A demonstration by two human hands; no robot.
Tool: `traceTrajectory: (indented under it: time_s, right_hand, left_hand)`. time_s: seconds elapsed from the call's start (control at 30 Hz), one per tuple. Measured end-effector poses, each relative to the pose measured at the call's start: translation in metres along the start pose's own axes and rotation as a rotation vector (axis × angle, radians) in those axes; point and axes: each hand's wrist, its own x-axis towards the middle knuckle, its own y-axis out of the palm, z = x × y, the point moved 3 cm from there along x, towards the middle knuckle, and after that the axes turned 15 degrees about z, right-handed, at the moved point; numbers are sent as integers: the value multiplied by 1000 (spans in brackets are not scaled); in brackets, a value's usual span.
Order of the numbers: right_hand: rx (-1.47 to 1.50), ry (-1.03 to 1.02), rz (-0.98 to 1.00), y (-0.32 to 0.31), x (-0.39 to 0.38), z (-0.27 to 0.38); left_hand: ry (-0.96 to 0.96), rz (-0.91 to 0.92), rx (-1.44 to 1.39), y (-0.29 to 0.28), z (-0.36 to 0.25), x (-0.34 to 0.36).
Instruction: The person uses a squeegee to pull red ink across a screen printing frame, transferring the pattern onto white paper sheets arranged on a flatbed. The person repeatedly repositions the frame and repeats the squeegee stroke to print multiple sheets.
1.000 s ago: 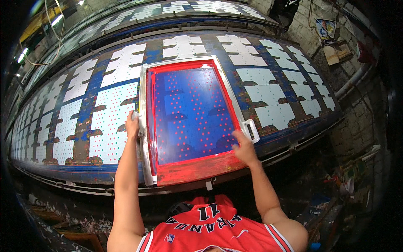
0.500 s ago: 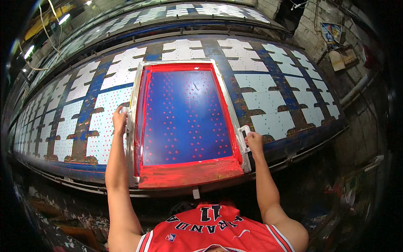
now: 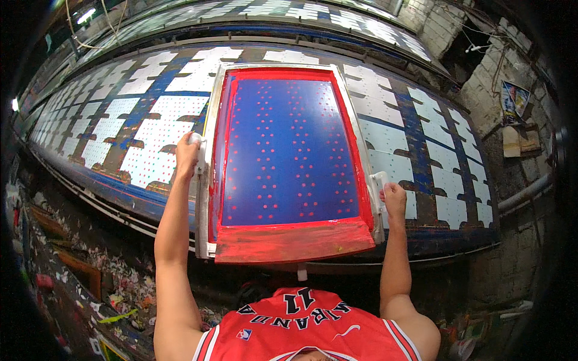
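Observation:
A screen-printing frame (image 3: 212, 114) with a pale metal rim is in front of me over the long table. Its mesh (image 3: 283, 150) is blue with rows of red dots, bordered by wet red ink. Along the near end lies a red-stained board (image 3: 295, 243). My left hand (image 3: 187, 155) is closed around the white handle (image 3: 197, 138) on the frame's left side. The right-side handle (image 3: 380, 179) is in the closed grip of my right hand (image 3: 394, 200), lower down than the left. What lies under the frame is hidden.
White cut pieces (image 3: 159, 141) with red and green dots cover the printing table (image 3: 129, 135) left of the frame. Pieces with green dots (image 3: 445, 171) lie to the right. Further tables stand behind. Scraps (image 3: 129, 295) litter the lower left; a block wall and pipe (image 3: 527, 192) border the right.
Both hands have shifted rightward with the frame, which covers more of the column of pieces on its right. The view has turned a little too. Both handles are still held.

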Motion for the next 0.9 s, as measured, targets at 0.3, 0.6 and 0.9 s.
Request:
traceTrajectory:
  time_s: [0.3,0.6,0.9]
  right_hand:
    - [-25,-45,33,-4,14,-15]
    - [14,-28,16,4,-19,-5]
    - [51,-12,-34,-14,-37,-13]
  left_hand:
    - [67,-83,12,-3,-3,-24]
    - [49,-43,-14,-18,-1,-25]
    - [105,-61,41,6,-18,-6]
